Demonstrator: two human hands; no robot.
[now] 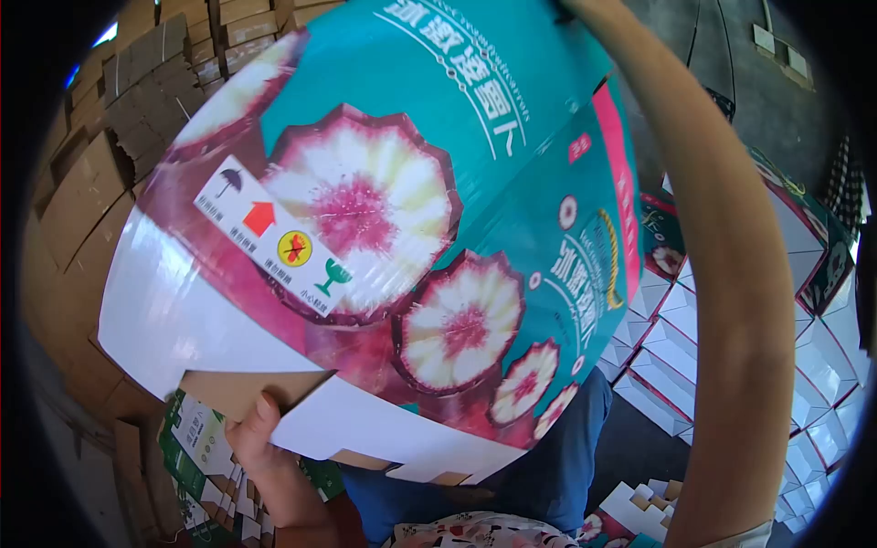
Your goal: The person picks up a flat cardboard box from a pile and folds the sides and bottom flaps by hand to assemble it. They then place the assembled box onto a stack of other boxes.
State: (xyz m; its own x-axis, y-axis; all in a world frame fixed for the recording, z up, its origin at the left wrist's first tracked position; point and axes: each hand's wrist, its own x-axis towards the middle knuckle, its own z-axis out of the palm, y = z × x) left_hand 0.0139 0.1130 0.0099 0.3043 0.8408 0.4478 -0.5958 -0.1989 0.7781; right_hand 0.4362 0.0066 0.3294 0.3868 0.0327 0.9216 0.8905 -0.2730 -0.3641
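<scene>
A large teal printed cardboard box (pixel 365 210), with pictures of sliced radish and a white label of handling symbols, fills the middle of the head view and is tilted. My left hand (pixel 256 434) grips its lower left edge, the thumb over a brown and white flap. My right arm reaches up along the right side to the box's top edge, where my right hand (pixel 574 9) is mostly cut off by the frame's top, its fingers hidden. White flaps hang along the lower edge, above my blue-clothed legs.
Stacked brown cartons (pixel 82 192) stand at the left. White and teal folded boxes (pixel 676 347) are lined up at the right. Green printed cardboard pieces (pixel 196 438) lie at the lower left, and more cut cardboard (pixel 639 507) lies at the lower right.
</scene>
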